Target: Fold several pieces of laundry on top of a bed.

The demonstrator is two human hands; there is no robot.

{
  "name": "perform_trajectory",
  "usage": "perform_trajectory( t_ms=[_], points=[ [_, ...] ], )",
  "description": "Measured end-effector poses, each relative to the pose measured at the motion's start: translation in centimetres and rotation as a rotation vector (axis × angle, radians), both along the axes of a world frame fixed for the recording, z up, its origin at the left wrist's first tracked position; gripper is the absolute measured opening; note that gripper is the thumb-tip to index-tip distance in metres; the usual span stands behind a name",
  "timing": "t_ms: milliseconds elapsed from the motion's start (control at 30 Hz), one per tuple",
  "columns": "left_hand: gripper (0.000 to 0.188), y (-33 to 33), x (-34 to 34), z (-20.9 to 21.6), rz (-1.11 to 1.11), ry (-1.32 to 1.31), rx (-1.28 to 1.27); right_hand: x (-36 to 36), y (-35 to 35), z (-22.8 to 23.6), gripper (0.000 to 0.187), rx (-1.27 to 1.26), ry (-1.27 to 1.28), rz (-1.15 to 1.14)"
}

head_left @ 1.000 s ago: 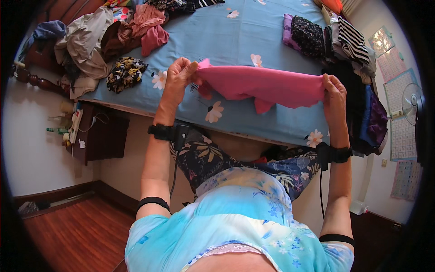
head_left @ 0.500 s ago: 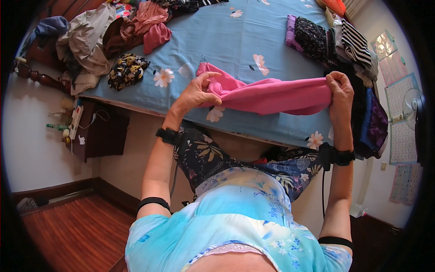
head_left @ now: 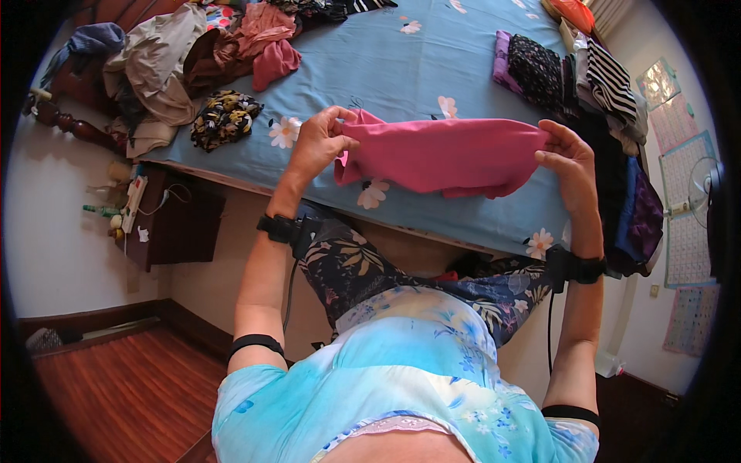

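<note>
A pink cloth garment is stretched sideways just over the near part of the bed, in a long folded strip; its exact kind does not show. My left hand pinches its left end between thumb and fingers. At the right end, my right hand has thumb and fingertips about the cloth's edge, in a looser hold. The lower edge of the garment hangs a little unevenly near the right. Beneath it lies a blue bedsheet with white flowers.
Rumpled clothes lie heaped at the far left, beside a bunched black-and-yellow patterned cloth. Folded clothes and a striped garment are stacked at right. A dark bedside cabinet stands left, a fan far right.
The garment has gone from a twisted, bunched strip to a flatter, wider one. My right hand has moved slightly left and its fingers have loosened; my left hand has shifted slightly.
</note>
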State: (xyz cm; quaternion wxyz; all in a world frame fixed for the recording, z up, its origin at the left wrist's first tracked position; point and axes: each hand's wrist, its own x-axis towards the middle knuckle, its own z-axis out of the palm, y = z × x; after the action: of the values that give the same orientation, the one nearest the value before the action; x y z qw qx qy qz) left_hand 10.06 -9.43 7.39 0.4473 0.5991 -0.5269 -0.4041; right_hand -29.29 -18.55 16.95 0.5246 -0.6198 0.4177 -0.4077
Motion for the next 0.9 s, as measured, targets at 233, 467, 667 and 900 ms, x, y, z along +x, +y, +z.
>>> perform_trajectory(
  t_ms=[233, 467, 667, 900],
  points=[
    [0.017, 0.0, 0.3, 1.6, 0.088, -0.137, -0.075, 0.0, -0.9, -2.0, 0.033, -0.256, 0.303, -0.092],
    [0.003, -0.5, 3.3, 9.4, 0.076, -0.152, -0.358, 0.4, -3.5, 7.7, 0.018, -0.917, 0.606, -0.296],
    [0.002, 3.2, 4.3, 17.8, 0.081, 0.07, -0.584, -0.5, 0.1, 14.9, 0.024, -0.724, 0.088, -0.068],
    [0.009, 5.3, 4.7, 21.6, 0.21, -0.08, -0.808, -1.0, 2.3, 17.0, 0.026, -0.716, 0.073, -0.054]
  ],
)
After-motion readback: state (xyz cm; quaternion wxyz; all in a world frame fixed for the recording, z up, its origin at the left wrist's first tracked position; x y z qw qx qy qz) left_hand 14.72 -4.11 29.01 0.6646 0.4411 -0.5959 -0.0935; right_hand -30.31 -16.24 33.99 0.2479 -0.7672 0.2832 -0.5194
